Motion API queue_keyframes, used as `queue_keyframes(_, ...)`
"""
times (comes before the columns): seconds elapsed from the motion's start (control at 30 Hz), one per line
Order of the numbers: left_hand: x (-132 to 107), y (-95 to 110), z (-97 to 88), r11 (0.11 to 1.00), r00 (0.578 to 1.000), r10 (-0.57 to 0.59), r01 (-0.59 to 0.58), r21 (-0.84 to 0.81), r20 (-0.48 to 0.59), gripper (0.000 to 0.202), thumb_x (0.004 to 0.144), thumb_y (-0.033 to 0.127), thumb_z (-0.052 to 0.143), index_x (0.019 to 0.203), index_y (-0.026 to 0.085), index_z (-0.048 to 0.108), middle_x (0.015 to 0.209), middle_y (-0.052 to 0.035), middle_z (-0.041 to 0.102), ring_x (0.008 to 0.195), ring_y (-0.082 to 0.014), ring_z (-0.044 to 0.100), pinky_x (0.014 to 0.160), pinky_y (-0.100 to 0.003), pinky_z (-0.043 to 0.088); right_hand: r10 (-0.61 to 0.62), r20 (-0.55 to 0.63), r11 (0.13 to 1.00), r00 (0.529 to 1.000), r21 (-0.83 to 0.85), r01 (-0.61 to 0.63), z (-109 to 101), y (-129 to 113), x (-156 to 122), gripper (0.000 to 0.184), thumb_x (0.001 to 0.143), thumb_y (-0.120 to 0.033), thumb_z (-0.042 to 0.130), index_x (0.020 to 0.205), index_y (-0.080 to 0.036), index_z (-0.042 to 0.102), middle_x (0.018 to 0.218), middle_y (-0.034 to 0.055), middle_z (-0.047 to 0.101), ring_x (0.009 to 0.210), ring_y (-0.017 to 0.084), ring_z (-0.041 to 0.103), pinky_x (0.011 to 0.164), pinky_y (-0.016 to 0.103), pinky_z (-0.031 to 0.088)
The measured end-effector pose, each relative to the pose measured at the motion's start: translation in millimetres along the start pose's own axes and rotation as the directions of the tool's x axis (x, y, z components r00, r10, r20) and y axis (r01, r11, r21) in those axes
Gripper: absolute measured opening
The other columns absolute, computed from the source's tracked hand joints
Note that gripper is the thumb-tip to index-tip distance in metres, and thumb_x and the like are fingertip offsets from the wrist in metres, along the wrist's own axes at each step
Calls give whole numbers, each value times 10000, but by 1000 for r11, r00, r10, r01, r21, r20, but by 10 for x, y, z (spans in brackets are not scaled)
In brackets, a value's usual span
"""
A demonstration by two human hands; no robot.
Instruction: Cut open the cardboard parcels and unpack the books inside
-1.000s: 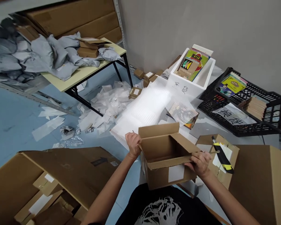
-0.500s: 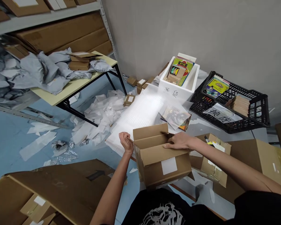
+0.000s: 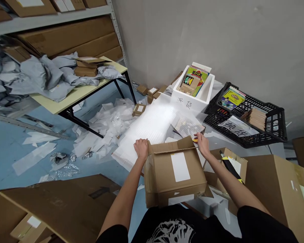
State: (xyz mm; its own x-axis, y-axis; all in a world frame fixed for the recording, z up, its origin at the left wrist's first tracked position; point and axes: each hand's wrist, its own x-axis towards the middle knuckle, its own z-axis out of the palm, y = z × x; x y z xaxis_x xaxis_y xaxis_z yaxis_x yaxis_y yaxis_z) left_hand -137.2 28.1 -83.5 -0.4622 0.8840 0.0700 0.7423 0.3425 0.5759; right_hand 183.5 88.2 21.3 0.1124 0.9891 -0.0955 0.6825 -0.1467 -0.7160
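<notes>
A brown cardboard box (image 3: 173,175) sits right in front of me with its top flaps shut and a white label (image 3: 179,167) on top. My left hand (image 3: 141,149) grips the far left edge of the box. My right hand (image 3: 201,144) is at the far right corner, its fingers next to a plastic-wrapped book (image 3: 188,126) with a yellow edge. I cannot tell whether those fingers touch the book or the cardboard. A yellow-and-black box cutter (image 3: 229,167) lies in an open carton (image 3: 224,179) to the right of the box.
A white foam box (image 3: 192,101) holds colourful books, and a black plastic crate (image 3: 245,130) holds more items. A sheet of foam wrap (image 3: 147,126) lies ahead. White scraps cover the blue floor under a yellow-topped table (image 3: 76,89). Large cartons stand at both lower corners.
The box's top flaps have gone from open to shut, and the white label now faces up. My right hand has moved from the flaps to the far right corner.
</notes>
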Motion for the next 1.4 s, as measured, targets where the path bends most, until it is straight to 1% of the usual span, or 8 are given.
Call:
queue_keyframes(0.2,27,114,186,992,989,67,-80,95,133,372,925,342,391,732,163,655,832,-126,604,980,-278,476,840,-406,338,-66,-447,992,892,68,108,129,152,-133,565,935,-483,154,1261,-144,467,1278,175,522,1191,245,470,982,440,391)
queue_keyframes(0.33,37,176,289,993,982,69,-86,87,176,379,923,372,393,778,146,661,877,-144,612,1024,-293,470,886,-430,342,-191,-225,955,956,-269,127,231,219,-474,528,938,-416,258,1379,-150,378,1498,184,271,1372,291,231,1070,510,259)
queue_keyframes(0.47,92,249,270,999,980,7,-17,45,197,358,921,379,384,911,137,648,988,-154,608,1101,-301,463,938,-438,350,69,149,816,986,-577,30,429,298,-833,684,852,-549,458,1419,-175,374,1555,193,86,1409,385,97,1071,572,176)
queue_keyframes(0.67,-510,5,-101,962,941,-272,274,16,202,551,909,431,375,1307,49,389,1303,-247,456,1264,-333,405,988,-473,353,340,153,700,928,-700,-140,493,365,-893,795,817,-690,410,1489,-322,194,1571,162,37,1411,389,89,1029,605,187)
queue_keyframes(0.83,-1282,-229,-226,883,813,-432,470,-3,391,800,678,480,683,1279,35,398,1200,-237,579,1166,-332,537,935,-401,428,398,142,749,906,-621,-231,410,267,-890,917,769,-712,451,1506,-276,122,1529,204,141,1332,396,271,977,542,308)
queue_keyframes(0.97,-1356,-303,-215,811,738,-502,583,-52,451,845,665,534,676,1295,58,377,1237,-244,568,1209,-334,518,969,-405,404,291,158,844,944,-507,-175,343,238,-905,994,737,-679,519,1507,-211,99,1362,207,414,1272,379,377,963,501,357)
queue_keyframes(1.13,-1427,-361,-299,692,645,-542,707,-149,539,796,568,479,779,1179,73,470,1255,-269,555,1187,-351,538,924,-400,446,389,148,911,909,-207,-356,221,439,-769,1118,586,-565,721,1435,-25,235,1289,288,510,1262,421,416,1001,524,344)
queue_keyframes(1.4,-1427,-216,-616,553,631,-414,747,-369,656,452,628,458,774,925,160,609,1012,-135,700,990,-281,649,809,-358,526,384,339,861,859,205,-466,-176,586,-717,508,577,-508,759,939,-176,628,869,100,737,795,265,695,692,376,561)
